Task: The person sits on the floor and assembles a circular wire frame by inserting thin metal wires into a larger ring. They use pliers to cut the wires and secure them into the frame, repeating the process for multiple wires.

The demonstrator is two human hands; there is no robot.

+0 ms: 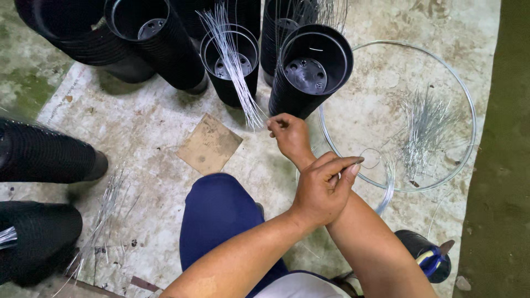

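Right hand (287, 134) pinches one wire from the wire bundle (234, 66) standing in a black pot (231, 58); left hand (323, 187), crossed over, pinches a thin wire loop (371, 159), steadying it.

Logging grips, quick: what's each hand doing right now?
Left hand: pinched shut on a wire loop.
Right hand: pinched on wire bundle.

We see thin shiny metal wires (234, 66); black ribbed plastic pots (309, 69), slightly glossy; a clear glossy plastic hose (466, 96); a matt cardboard scrap (210, 144); rough stained floor (149, 127).
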